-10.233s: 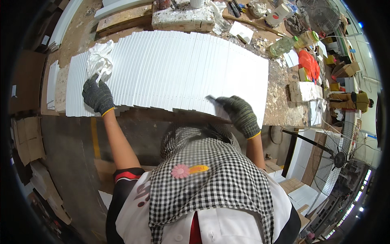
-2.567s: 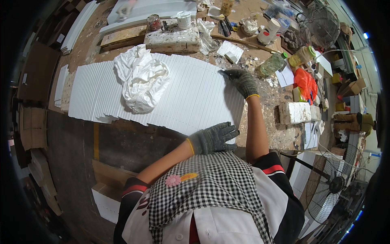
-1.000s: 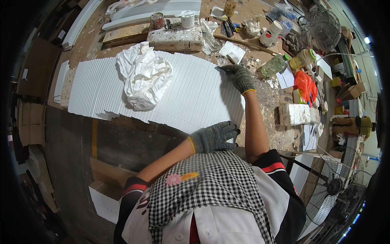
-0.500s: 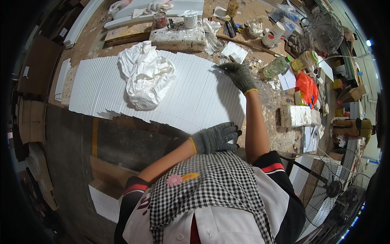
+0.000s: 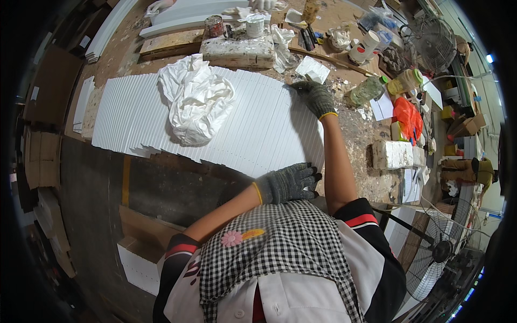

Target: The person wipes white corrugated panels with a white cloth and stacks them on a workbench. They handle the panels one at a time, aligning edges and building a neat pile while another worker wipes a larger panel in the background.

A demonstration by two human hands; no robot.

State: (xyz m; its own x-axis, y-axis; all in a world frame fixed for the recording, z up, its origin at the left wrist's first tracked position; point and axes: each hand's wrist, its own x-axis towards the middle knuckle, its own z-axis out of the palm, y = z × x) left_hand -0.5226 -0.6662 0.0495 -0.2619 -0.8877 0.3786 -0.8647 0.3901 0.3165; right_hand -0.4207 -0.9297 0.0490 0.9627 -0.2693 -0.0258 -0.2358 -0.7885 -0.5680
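Observation:
A row of long, narrow white strips (image 5: 258, 124) lies side by side on the worktable. My right hand (image 5: 316, 99), in a dark grey knitted glove with a yellow cuff, is at the strips' far right end. Its fingers are curled together, and what they hold, if anything, is hidden. Near the strips' close right end is my left hand (image 5: 288, 183) in a matching glove, its fingers stretched out to the right and a small white piece showing beside them. A crumpled white cloth (image 5: 196, 102) rests on the strips toward the left.
Behind the strips stand a paint-stained block (image 5: 239, 53), a dark red can (image 5: 214, 26) and a white tub (image 5: 254, 26). Bottles (image 5: 366, 90), a red plastic bag (image 5: 407, 118) and a white block (image 5: 392, 154) sit at right. Another person's gloved hand (image 5: 264, 5) works across the table.
My right hand has shifted slightly, its fingers dipping at the strips' far end. My left hand has barely moved. Across the table, the other person's gloved hand has moved right.

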